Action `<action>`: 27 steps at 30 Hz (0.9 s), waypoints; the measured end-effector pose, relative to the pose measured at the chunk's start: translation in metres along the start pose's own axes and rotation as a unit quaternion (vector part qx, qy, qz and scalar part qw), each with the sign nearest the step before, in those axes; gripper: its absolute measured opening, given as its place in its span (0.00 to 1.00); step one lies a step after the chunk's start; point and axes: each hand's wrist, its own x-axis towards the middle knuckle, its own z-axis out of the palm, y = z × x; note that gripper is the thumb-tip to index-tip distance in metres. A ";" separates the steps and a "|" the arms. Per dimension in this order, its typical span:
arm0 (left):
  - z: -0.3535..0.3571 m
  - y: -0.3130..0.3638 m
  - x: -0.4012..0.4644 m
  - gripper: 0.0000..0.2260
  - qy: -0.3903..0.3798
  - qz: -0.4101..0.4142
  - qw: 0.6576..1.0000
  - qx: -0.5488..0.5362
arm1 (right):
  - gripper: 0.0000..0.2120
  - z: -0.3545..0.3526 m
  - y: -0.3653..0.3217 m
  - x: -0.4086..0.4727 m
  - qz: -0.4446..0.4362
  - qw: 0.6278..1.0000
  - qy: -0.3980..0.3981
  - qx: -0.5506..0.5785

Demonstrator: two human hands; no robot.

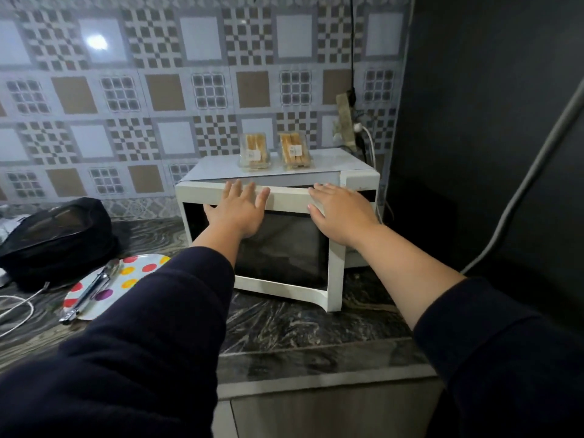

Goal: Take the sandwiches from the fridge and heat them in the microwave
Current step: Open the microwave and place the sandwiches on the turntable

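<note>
A white microwave (360, 180) stands on the dark marble counter against the tiled wall. Its door (284, 254) hangs partly ajar, swung out at the right side. Two clear plastic packs of sandwiches rest on its top: the left pack (254, 152) and the right pack (295, 151). My left hand (238, 211) lies flat, fingers spread, against the upper left of the door. My right hand (339, 213) presses flat on the door's upper right edge. Neither hand holds anything.
A dotted plate (139, 270) with metal tongs (91, 290) lies on the counter (300, 324) left of the microwave. Behind the plate sits a black bag (53, 238), with a white cable (17, 306) beside it. A power strip (346, 118) hangs on the wall; a dark fridge side (489, 121) stands right.
</note>
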 end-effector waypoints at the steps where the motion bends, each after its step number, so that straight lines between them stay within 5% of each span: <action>1: -0.003 -0.004 -0.004 0.28 -0.004 0.010 1.000 -0.001 | 0.24 -0.003 -0.008 -0.006 0.007 1.000 0.001 -0.007; 18: -0.072 -0.086 -0.069 0.27 -0.088 0.077 0.992 0.050 | 0.25 -0.062 -0.165 -0.066 0.025 0.992 0.023 0.122; 23: -0.092 -0.098 -0.071 0.38 -0.097 0.027 0.995 -0.016 | 0.23 -0.058 -0.177 -0.061 0.026 0.985 0.023 0.170; 27: -0.109 -0.095 -0.071 0.36 -0.121 0.016 0.992 0.022 | 0.23 -0.044 -0.172 -0.053 0.050 0.987 0.007 0.153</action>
